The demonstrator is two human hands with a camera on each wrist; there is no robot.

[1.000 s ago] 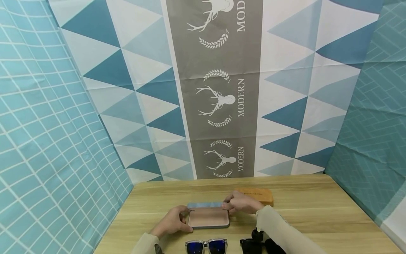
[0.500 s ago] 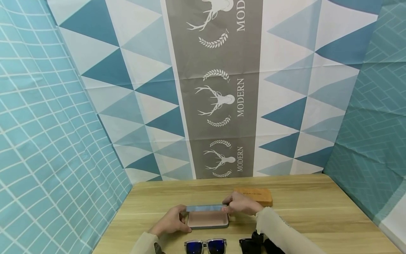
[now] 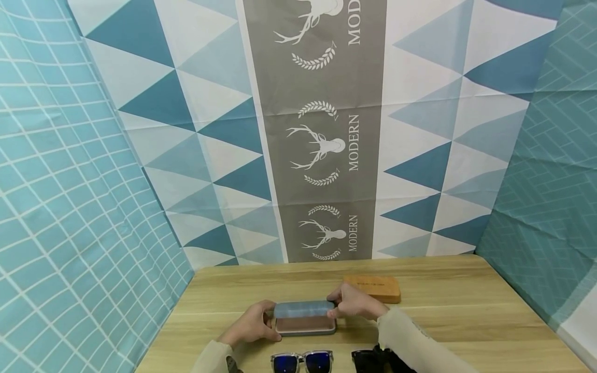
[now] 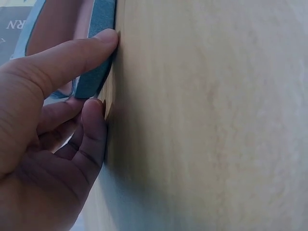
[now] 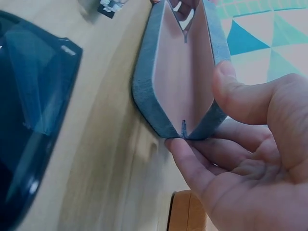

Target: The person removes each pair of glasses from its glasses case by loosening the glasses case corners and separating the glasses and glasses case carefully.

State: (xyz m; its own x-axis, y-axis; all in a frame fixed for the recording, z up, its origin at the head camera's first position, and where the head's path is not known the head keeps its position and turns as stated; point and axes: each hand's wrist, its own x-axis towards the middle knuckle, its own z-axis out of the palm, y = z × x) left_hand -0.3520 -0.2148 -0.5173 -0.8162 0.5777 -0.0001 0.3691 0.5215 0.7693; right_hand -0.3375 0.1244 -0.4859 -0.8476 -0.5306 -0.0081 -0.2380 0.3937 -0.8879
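Note:
A blue-grey glasses case (image 3: pixel 303 309) with a pinkish lining lies on the table, its lid tilted partway over the base. At its left end my left hand (image 3: pixel 253 323) holds the base, thumb along the front edge in the left wrist view and fingers by the end. My right hand (image 3: pixel 354 301) pinches the lid at the right end. The right wrist view shows the thumb on the lid's outer face, fingers around the hinge end, and the bare lining (image 5: pixel 180 77) inside. Clear-framed sunglasses (image 3: pixel 303 361) with blue lenses lie in front of the case.
Behind my right hand lies an orange-brown case (image 3: pixel 375 288). Black sunglasses (image 3: pixel 368 361) sit under my right forearm, partly hidden by the sleeve. Patterned cloth walls (image 3: pixel 322 155) enclose the wooden table (image 3: pixel 448 295) at the back and sides.
The lid has swung forward and down over the base, so its blue-grey outer face shows more and the lining less. My right hand moved slightly with it; my left hand kept its place.

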